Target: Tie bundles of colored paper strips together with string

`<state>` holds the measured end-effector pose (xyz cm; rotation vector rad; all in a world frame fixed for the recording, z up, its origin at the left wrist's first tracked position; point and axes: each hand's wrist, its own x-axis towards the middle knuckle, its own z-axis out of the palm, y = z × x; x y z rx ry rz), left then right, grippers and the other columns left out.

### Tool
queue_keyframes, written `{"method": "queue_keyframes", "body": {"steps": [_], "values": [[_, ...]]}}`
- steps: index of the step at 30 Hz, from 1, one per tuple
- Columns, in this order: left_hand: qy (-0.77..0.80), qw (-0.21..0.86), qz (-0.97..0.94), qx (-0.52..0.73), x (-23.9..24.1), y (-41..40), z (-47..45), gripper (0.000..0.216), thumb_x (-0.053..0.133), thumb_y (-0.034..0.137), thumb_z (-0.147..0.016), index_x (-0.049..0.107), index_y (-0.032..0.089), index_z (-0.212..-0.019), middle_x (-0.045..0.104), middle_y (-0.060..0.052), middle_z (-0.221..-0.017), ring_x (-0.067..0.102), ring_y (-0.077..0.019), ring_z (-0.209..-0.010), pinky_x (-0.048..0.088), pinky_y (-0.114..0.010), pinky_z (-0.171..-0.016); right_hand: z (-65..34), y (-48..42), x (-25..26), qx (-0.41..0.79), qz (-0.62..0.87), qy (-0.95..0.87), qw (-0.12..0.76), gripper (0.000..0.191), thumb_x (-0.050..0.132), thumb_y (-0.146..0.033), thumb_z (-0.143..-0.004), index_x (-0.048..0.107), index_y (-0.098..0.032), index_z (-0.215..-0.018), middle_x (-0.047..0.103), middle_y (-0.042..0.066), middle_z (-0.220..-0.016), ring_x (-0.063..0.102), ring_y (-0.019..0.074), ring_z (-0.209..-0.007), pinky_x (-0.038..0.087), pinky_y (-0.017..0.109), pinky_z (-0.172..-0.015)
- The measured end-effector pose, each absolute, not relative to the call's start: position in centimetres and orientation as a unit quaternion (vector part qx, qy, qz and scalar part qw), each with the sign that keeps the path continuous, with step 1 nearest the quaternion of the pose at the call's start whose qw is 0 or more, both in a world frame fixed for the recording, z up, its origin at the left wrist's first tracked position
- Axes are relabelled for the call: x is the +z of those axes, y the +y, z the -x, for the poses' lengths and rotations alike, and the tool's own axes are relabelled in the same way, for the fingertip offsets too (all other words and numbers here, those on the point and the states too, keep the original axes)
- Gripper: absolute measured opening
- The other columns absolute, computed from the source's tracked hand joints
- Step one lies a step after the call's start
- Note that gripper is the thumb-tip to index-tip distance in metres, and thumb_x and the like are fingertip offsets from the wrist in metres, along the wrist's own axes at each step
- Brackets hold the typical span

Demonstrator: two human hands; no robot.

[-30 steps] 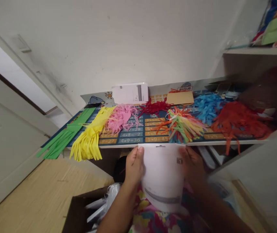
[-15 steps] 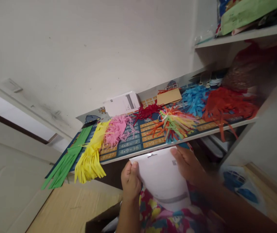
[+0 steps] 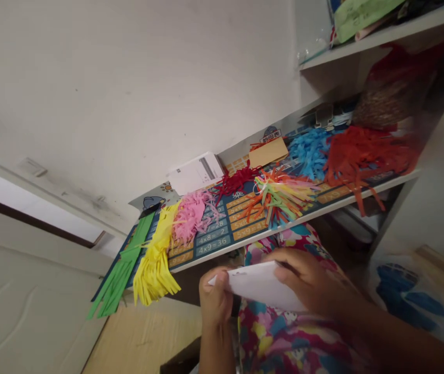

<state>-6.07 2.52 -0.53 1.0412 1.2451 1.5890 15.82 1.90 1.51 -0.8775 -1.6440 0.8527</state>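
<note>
Both my hands hold a white flat package (image 3: 260,284) in front of my lap, below the table's front edge. My left hand (image 3: 214,301) pinches its left end with the thumb on top. My right hand (image 3: 310,280) grips its right side, fingers curled over the top edge. The package is tilted nearly flat, so I see mostly its edge and top face. My lap is covered by colourful flowered cloth (image 3: 284,343).
A table with a blue multiplication mat (image 3: 214,241) carries fringed paper bundles: green (image 3: 118,272), yellow (image 3: 155,257), pink (image 3: 191,218), dark red (image 3: 237,180), multicoloured (image 3: 280,195), blue (image 3: 309,150), red (image 3: 365,153). A white box (image 3: 196,172) and a brown card (image 3: 268,152) lean by the wall. Shelves stand at right.
The package has tipped from upright and facing me to nearly flat. The view has rolled and shifted left; both hands kept their hold.
</note>
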Motion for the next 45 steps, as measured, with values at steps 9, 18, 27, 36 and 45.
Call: {"method": "queue_keyframes", "body": {"steps": [9, 18, 27, 36, 45], "values": [[0.499, 0.407, -0.457, 0.613, -1.2, 2.1, 6.3, 0.051, 0.083, 0.064, -0.054, 0.072, 0.015, -0.058, 0.068, -0.007, -0.055, 0.06, -0.0164, -0.049, 0.047, -0.025, -0.048, -16.7, 1.8, 1.1, 0.557, 0.339, -0.561, 0.51, 0.049, 0.062, -0.051, -0.079, 0.046, -0.018, -0.047, 0.037, -0.004, -0.049, 0.032, 0.0091, -0.048, 0.025, 0.021, -0.046], [0.587, 0.274, -0.536, 0.541, -0.5, 1.5, 5.1, 0.026, 0.074, 0.042, -0.076, 0.079, 0.016, -0.074, 0.077, -0.007, -0.076, 0.069, -0.0217, -0.071, 0.053, -0.029, -0.068, -16.6, 2.6, 0.8, 0.634, 0.408, -0.381, 0.536, 0.043, 0.077, -0.057, -0.058, 0.066, -0.016, -0.061, 0.049, -0.002, -0.053, 0.039, 0.0101, -0.051, 0.033, 0.023, -0.048], [0.55, 0.385, -0.526, 0.523, -0.5, 2.6, 4.2, 0.027, 0.076, 0.042, -0.076, 0.08, 0.015, -0.077, 0.077, -0.007, -0.076, 0.068, -0.0188, -0.07, 0.05, -0.025, -0.064, -16.9, 3.4, -1.2, 0.601, 0.463, -0.383, 0.527, 0.04, 0.075, -0.058, -0.069, 0.071, -0.018, -0.073, 0.059, 0.0, -0.061, 0.047, 0.013, -0.054, 0.035, 0.025, -0.049], [0.588, 0.405, -0.537, 0.45, 1.2, 5.4, 5.8, 0.04, 0.088, 0.041, -0.059, 0.078, 0.017, -0.09, 0.076, -0.004, -0.088, 0.066, -0.0173, -0.075, 0.048, -0.023, -0.065, -15.2, 7.2, -0.7, 0.479, 0.539, -0.473, 0.507, 0.04, 0.07, -0.058, -0.074, 0.067, -0.019, -0.064, 0.049, -0.003, -0.053, 0.043, 0.0125, -0.052, 0.032, 0.025, -0.05], [0.583, 0.384, -0.542, 0.467, 1.0, 5.8, 6.2, 0.04, 0.086, 0.042, -0.061, 0.077, 0.016, -0.091, 0.076, -0.005, -0.092, 0.067, -0.0179, -0.078, 0.048, -0.024, -0.067, -15.0, 7.9, 0.7, 0.456, 0.465, -0.584, 0.486, 0.047, 0.079, -0.052, -0.067, 0.069, -0.019, -0.099, 0.071, 0.003, -0.081, 0.061, 0.0175, -0.067, 0.047, 0.027, -0.058]]}}
